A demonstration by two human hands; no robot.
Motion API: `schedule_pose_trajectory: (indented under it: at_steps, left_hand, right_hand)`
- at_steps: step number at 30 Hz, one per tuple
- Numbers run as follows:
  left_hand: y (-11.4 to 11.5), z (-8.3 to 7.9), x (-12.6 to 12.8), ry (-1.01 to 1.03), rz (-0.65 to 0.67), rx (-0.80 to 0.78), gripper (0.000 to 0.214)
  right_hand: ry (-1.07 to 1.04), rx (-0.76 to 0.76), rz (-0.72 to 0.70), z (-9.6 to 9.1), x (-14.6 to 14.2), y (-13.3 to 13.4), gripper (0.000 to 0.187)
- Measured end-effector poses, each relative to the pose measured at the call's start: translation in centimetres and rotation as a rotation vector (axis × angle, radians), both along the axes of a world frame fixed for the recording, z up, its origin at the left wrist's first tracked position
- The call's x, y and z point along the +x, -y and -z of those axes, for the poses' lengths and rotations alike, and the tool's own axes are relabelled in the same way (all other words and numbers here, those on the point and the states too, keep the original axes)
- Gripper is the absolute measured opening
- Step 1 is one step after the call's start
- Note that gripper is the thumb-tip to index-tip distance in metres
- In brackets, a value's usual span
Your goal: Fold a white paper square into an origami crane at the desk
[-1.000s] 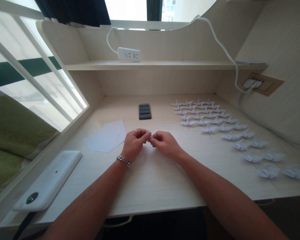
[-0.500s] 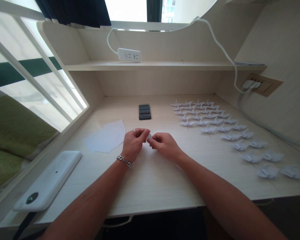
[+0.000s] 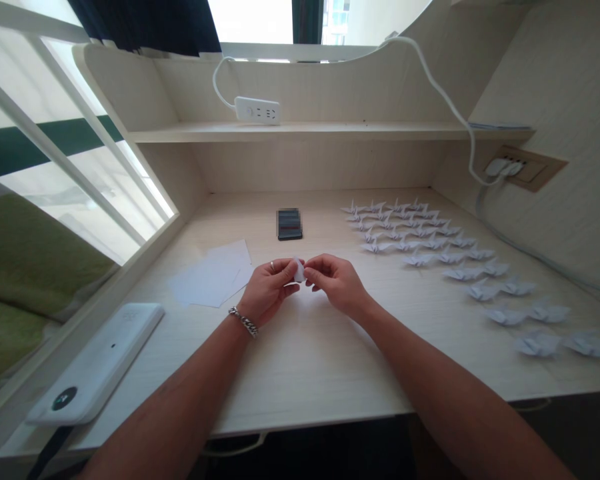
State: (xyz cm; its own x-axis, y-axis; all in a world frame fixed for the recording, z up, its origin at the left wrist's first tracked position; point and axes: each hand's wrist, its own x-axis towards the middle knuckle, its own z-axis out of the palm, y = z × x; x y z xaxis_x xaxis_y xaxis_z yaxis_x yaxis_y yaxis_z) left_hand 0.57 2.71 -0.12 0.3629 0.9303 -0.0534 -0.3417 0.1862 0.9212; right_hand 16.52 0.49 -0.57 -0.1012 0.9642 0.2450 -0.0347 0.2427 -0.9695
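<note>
A small folded piece of white paper (image 3: 299,271) is held up just above the middle of the desk. My left hand (image 3: 270,285) pinches it between thumb and fingers; a ring and a chain bracelet show on this side. My right hand (image 3: 333,283) closes its thumb and forefinger at the paper's right edge. The fingers hide part of the paper, so its exact folded shape cannot be made out. Flat white paper sheets (image 3: 205,277) lie overlapping to the left of my hands. Rows of folded white paper cranes (image 3: 420,259) stand on the right side.
A dark, blurred-out phone-like object (image 3: 289,224) lies beyond my hands. At the left edge rests a white device (image 3: 100,360) with a dark round display. A power strip (image 3: 257,111) sits on the shelf (image 3: 310,135). White plugs fill a wall socket (image 3: 527,168) at right.
The folded paper now stands more upright and shows more of its face. My right hand has shifted slightly right, and the fingers of my left hand have spread a little beneath the paper.
</note>
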Motion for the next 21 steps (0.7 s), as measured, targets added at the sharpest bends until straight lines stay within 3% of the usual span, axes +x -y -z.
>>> schedule_pose_trajectory:
  at_steps: [7, 11, 16, 21]
  left_hand:
    - [-0.1, 0.36, 0.18, 0.113, 0.068, 0.004, 0.025]
    - [-0.16, 0.5, 0.21, 0.105, 0.076, 0.015, 0.025]
    - [-0.22, 0.67, 0.29, 0.059, -0.007, -0.005, 0.032]
    - [-0.11, 0.46, 0.31, -0.017, -0.06, -0.01, 0.034]
  right_hand:
    - [-0.079, -0.055, -0.01, -0.02, -0.15, -0.06, 0.026]
    - [-0.001, 0.042, 0.08, 0.08, -0.25, 0.1, 0.021]
    - [0.191, 0.168, 0.22, -0.22, -0.22, 0.66, 0.015]
    - [0.178, 0.195, 0.261, -0.23, -0.26, 0.65, 0.015]
